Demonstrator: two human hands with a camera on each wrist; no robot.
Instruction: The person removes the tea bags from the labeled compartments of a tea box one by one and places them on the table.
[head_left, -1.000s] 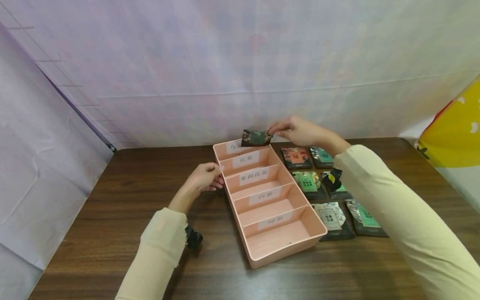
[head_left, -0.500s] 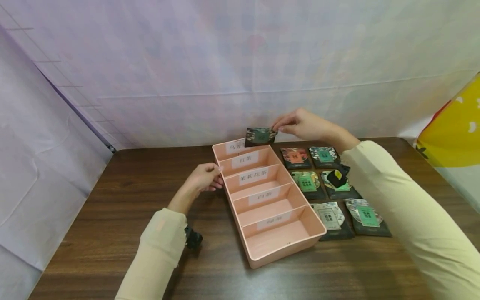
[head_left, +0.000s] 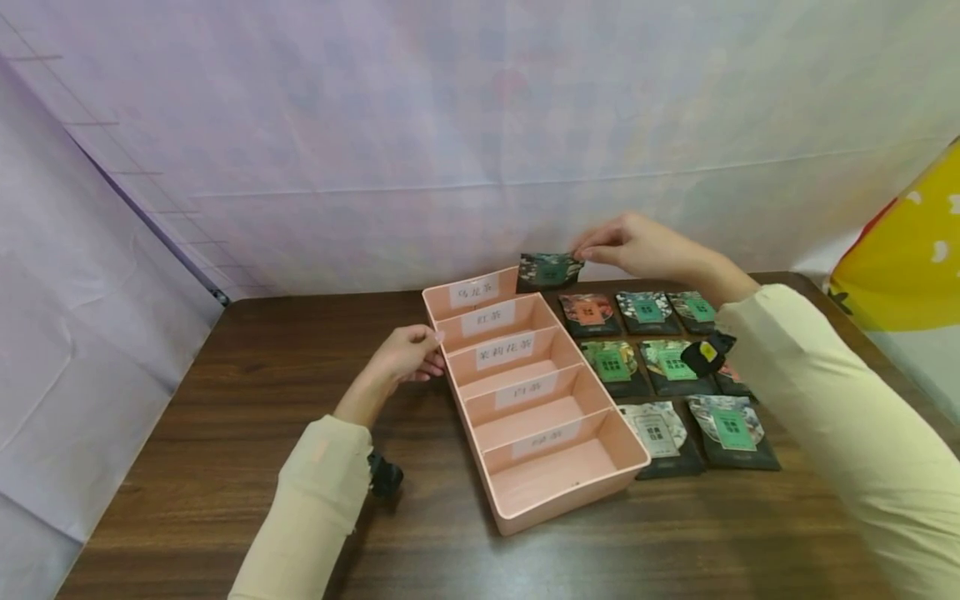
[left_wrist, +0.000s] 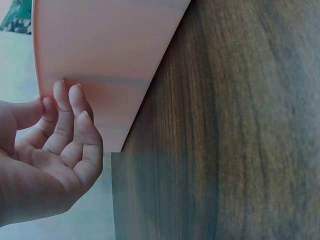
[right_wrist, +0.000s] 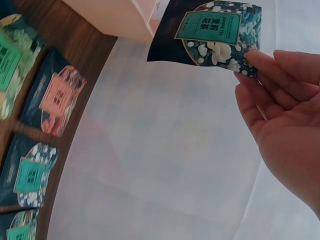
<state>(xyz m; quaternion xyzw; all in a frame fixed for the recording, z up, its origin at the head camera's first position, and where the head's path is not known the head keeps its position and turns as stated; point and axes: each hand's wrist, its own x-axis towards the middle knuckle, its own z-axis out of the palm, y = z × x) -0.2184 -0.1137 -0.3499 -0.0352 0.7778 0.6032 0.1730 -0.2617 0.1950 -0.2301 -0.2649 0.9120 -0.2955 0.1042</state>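
A dark tea sachet with a teal label and white flowers (right_wrist: 212, 32), reading "JASMINE TEA", is pinched at one edge by my right hand (head_left: 637, 246). In the head view that sachet (head_left: 550, 271) hangs above the far right corner of a pink divided box (head_left: 566, 521). My left hand (head_left: 405, 354) pinches the rim of the box's left long side. In the left wrist view, thumb and forefinger of the left hand (left_wrist: 60, 150) meet at the rim, and the other fingers curve near the outer wall (left_wrist: 115, 50). White labels with Chinese writing mark the box's compartments.
Several tea sachets lie in rows right of the box, among them an orange-labelled one (head_left: 590, 313), a green-labelled one (head_left: 615, 367) and a grey-labelled one (head_left: 660, 437). My right sleeve partly covers others. A white cloth (head_left: 360, 167) hangs behind the wooden table (head_left: 285, 367).
My right hand has moved to the right with the jasmine tea sachet, away from the box's far compartment. More sachets show beside the right sleeve. The left hand stays at the rim.
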